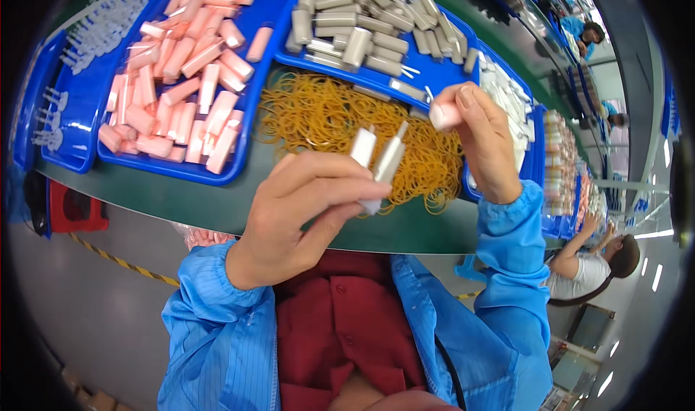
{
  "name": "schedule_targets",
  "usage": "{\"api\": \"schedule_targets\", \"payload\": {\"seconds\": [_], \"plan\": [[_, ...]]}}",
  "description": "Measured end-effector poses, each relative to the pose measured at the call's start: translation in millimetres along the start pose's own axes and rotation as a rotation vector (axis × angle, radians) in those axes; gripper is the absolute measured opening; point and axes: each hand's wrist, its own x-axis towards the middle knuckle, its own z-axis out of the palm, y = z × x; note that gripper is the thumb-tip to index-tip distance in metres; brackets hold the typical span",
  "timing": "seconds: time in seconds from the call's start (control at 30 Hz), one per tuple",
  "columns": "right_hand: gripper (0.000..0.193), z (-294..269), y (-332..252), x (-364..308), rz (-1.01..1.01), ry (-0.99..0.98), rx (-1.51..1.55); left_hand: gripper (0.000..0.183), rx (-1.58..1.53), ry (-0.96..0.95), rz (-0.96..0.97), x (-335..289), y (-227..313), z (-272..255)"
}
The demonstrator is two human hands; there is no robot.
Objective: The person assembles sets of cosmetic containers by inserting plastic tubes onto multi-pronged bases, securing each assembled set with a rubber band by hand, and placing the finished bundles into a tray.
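Person at a green bench (217,204), both forearms in blue sleeves raised over it.

Left hand (300,212): wrist bent, back of the hand toward the head, fingers curled. Thumb and forefinger pinch two small tubes (376,157), one white, one grey-beige, held upright side by side above the bench edge. The tubes stick up past the fingertips, over the near edge of the rubber bands (326,114).

Right hand (478,136): lifted higher and further out, forearm sloping up from the lower right. Fingertips pressed together on a small white cap (439,115). The cap is just right of the tubes, apart from them.

The bands lie in a loose yellow heap on the bench, between the trays.

Behind: a blue tray (257,92) of pink tubes at left, another blue tray (449,70) of grey tubes at centre. White pieces (507,96) in a tray behind the right hand. Further left, a tray (76,121) with clear small parts.

Another person sits at far right.
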Motion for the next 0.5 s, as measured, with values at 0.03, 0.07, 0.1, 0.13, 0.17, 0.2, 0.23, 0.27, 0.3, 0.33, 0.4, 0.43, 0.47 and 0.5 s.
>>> {"api": "schedule_targets", "payload": {"seconds": [0.03, 0.07, 0.1, 0.13, 0.17, 0.2, 0.23, 0.27, 0.3, 0.33, 0.4, 0.43, 0.47, 0.5], "plan": [[0.034, -4, 8, -7, 0.002, -0.003, 0.031, 0.029, -0.063, -0.05, 0.003, 1, 3, 6], [0.036, -8, 14, -14, 0.002, -0.008, 0.064, 0.029, -0.077, -0.106, -0.021, 2, 8, 11], [0.038, -7, 18, -20, 0.025, 0.02, 0.077, 0.03, -0.054, -0.141, 0.008, 3, 10, 15], [0.038, -9, 21, -25, 0.026, 0.031, 0.085, 0.032, -0.031, -0.175, 0.038, 4, 12, 19], [0.039, -11, 23, -31, 0.038, -0.013, 0.094, 0.032, -0.029, -0.187, 0.039, 5, 13, 24], [0.04, -11, 25, -35, 0.049, -0.062, 0.105, 0.033, -0.021, -0.217, 0.049, 5, 12, 28], [0.039, -10, 26, -39, 0.015, -0.061, 0.083, 0.035, -0.013, -0.248, 0.06, 4, 11, 32], [0.039, -11, 27, -42, 0.013, -0.055, 0.093, 0.035, -0.007, -0.258, 0.059, 4, 11, 36], [0.039, -11, 29, -44, -0.039, -0.082, 0.049, 0.033, -0.004, -0.268, 0.073, 5, 11, 39], [0.038, -12, 30, -46, -0.09, -0.108, 0.004, 0.032, -0.002, -0.278, 0.086, 5, 11, 41], [0.032, -6, 29, -52, -0.087, -0.056, -0.002, 0.034, 0.083, -0.263, 0.152, 6, 10, 46], [0.028, -4, 31, -53, -0.349, -0.045, -0.197, 0.036, 0.162, -0.238, 0.219, 6, 9, 49], [0.025, 0, 33, -55, -0.608, -0.032, -0.395, 0.036, 0.164, -0.247, 0.217, 5, 7, 55], [0.022, 11, 26, -62, -0.549, -0.038, -0.32, 0.035, 0.155, -0.126, 0.253, 2, 2, 64]]}}
